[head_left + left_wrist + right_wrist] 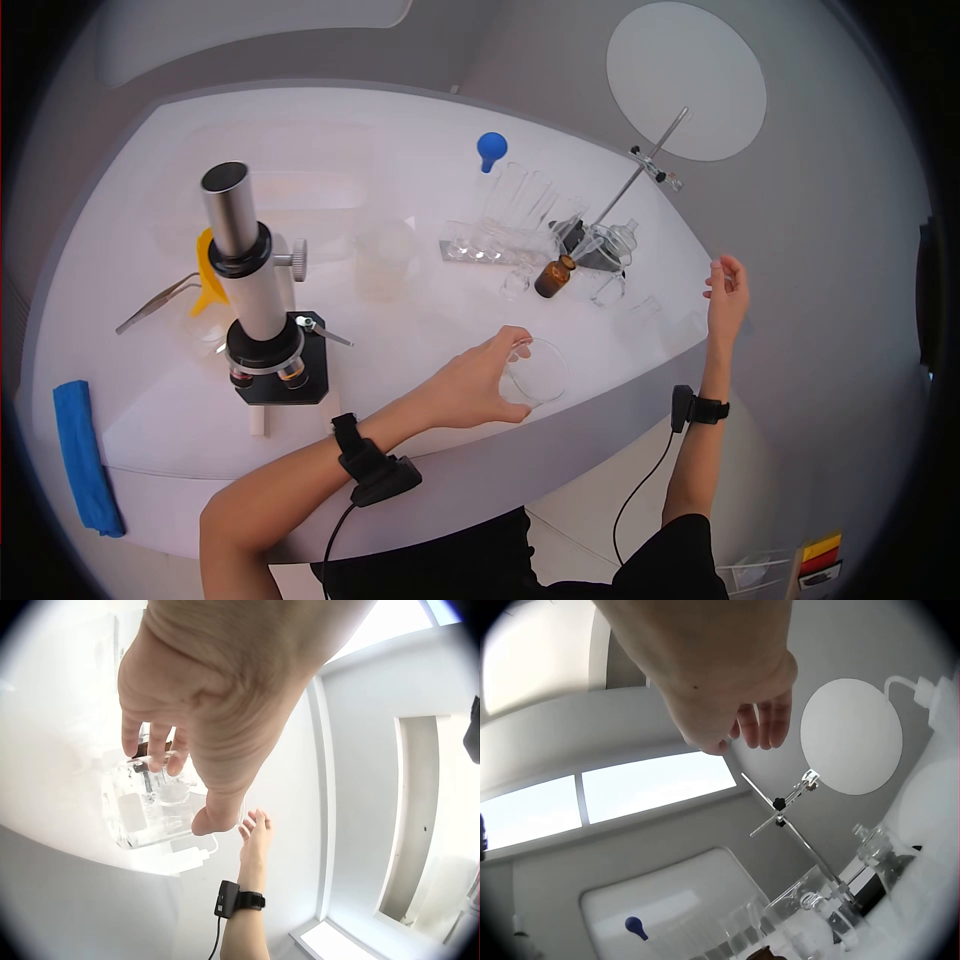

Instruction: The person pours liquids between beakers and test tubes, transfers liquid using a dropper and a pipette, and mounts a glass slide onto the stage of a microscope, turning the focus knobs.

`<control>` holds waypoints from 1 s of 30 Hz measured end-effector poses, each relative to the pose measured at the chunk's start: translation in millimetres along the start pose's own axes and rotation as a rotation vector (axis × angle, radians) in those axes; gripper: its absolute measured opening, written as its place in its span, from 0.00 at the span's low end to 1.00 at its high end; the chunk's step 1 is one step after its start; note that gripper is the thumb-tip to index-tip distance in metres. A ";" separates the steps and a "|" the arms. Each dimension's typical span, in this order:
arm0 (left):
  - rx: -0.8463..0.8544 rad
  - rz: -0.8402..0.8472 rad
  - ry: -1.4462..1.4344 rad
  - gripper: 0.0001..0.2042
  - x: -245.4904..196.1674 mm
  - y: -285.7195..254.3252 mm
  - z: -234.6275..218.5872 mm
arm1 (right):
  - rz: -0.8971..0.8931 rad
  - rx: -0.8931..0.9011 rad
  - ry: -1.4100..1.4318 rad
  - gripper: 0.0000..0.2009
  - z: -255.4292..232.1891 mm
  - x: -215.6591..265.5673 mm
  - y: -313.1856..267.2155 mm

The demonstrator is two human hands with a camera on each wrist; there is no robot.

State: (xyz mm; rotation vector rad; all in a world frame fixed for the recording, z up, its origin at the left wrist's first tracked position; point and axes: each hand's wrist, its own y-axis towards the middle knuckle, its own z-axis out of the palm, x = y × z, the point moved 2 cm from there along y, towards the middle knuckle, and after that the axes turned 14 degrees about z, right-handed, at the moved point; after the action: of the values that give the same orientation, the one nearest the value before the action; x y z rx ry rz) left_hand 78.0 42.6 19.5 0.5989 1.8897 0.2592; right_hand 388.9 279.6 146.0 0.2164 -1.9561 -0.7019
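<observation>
My left hand grips a clear glass beaker near the table's front edge, thumb on one side and fingers on the other. In the left wrist view the see-through beaker shows a pale patch on its wall. My right hand is raised off the table's right end, its fingers loosely bent with nothing in them. Beyond the beaker lies a brown glass bottle, tilted in the head view. Clear glassware sits around that bottle.
A microscope stands at left, near a yellow funnel, tweezers and a blue cloth. At the back are a blue rubber bulb, several test tubes and a metal stand rod.
</observation>
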 end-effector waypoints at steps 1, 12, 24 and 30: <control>0.015 0.002 -0.002 0.39 -1.1 0.2 0.1 | 0.054 -0.010 0.000 0.15 -11.6 -15.3 4.0; -0.015 -0.042 0.054 0.38 -10.0 5.4 -5.6 | 0.237 0.353 -0.019 0.17 9.2 -45.5 -48.9; -0.010 -0.034 0.011 0.38 -8.9 3.8 -5.7 | 0.304 0.518 -0.038 0.22 105.0 -48.7 -55.8; -0.020 0.048 0.035 0.37 -0.6 2.6 -4.1 | 0.354 0.541 -0.028 0.14 83.7 -46.2 -70.5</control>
State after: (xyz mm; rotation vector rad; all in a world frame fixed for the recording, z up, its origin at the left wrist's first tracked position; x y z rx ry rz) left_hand 75.1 45.0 22.8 0.6304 1.9055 0.3216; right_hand 328.4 274.2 44.0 0.1783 -2.1048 0.0626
